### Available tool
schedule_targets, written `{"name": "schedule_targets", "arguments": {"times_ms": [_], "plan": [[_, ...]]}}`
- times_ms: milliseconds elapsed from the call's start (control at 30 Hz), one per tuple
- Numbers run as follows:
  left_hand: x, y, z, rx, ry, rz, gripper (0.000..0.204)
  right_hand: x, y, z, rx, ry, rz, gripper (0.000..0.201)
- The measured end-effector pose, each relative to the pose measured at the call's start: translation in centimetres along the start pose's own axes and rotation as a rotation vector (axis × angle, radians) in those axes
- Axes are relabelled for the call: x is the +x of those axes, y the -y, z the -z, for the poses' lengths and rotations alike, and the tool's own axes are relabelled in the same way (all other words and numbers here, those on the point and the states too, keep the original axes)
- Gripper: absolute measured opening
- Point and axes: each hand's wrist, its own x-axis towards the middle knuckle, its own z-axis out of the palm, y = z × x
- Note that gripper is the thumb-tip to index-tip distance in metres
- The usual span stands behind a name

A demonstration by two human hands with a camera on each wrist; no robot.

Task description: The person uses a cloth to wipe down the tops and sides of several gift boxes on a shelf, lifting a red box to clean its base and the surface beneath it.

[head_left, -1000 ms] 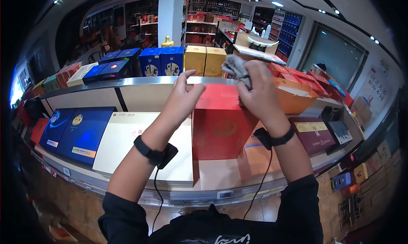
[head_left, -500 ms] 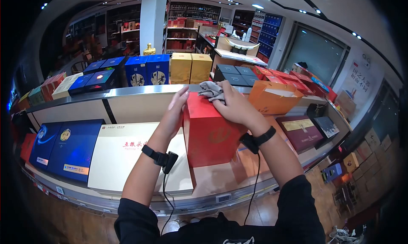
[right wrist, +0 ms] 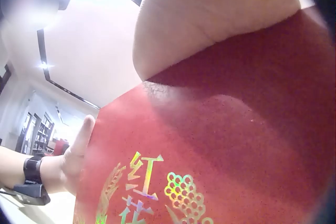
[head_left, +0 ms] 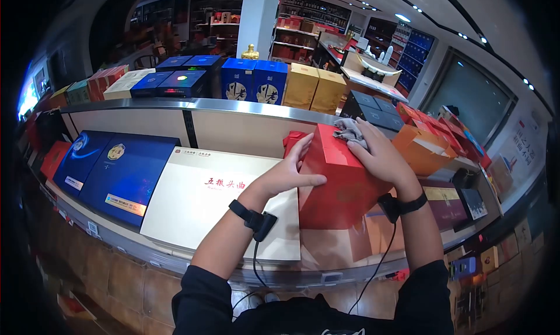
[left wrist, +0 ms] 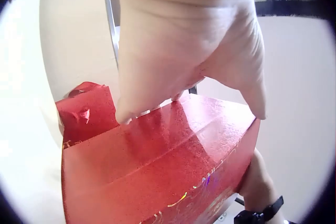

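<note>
A tall red gift box [head_left: 335, 201] stands between both hands, turned at an angle. My left hand [head_left: 286, 174] grips its left side, with the thumb at the near edge and the fingers toward the far edge. The left wrist view shows that hand spanning the red side. On the top, my right hand [head_left: 382, 154] holds a crumpled grey cloth [head_left: 350, 132] against the box's right part. Gold shiny characters and a grain pattern [right wrist: 139, 176] mark one face in the right wrist view. The right fingertips are partly hidden by the cloth.
Left of the red box lie a cream box [head_left: 221, 212] and blue boxes [head_left: 131, 177] on the sloped display. A metal-edged ledge [head_left: 192, 104] behind carries blue and gold boxes [head_left: 315, 85]. To the right are an orange bag [head_left: 423, 151] and a maroon box [head_left: 443, 204].
My left hand has gone from lying along the box's left side to gripping it, thumb over the near edge. The box has turned. The right hand keeps the cloth on its top.
</note>
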Motion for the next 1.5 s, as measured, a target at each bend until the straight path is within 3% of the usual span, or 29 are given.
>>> {"name": "schedule_targets", "arguments": {"times_ms": [300,600,700,1000,1100,1233,1300,1433,1500], "plan": [[-0.3,0.5,-1.2,0.306,-0.048,-0.055,0.144,0.2,0.5,0.5,-0.001,0.067,0.046,0.059],[-0.3,1.5,-1.3,0.281,-0.071,-0.091,0.143,1.8,2.9,-1.4,0.006,0.037,0.237,0.053],[-0.2,1.5,-1.0,0.424,-0.078,-0.112,0.131,2.3,5.2,-2.4,0.050,0.004,0.256,0.050],[-0.2,0.5,-1.2,0.249,0.008,-0.080,0.109,-0.2,8.2,-2.2,0.014,-0.070,0.281,0.047],[-0.6,0.1,-1.7,0.321,-0.080,-0.144,0.100,-2.1,8.3,-1.8,-0.028,-0.086,0.276,0.047],[-0.2,1.4,-0.8,0.402,-0.065,-0.066,0.129,-1.6,7.9,-0.7,0.080,0.032,0.231,0.047],[-0.4,1.2,-1.1,0.371,-0.086,-0.024,0.130,0.0,7.6,-0.2,0.161,0.105,0.226,0.045],[-0.5,1.0,-1.1,0.408,-0.087,-0.097,0.130,3.4,3.8,-4.3,0.089,-0.055,0.321,0.040],[-0.7,0.6,-1.5,0.363,-0.104,-0.042,0.132,5.3,3.3,-4.2,0.063,0.061,0.288,0.041]]}}
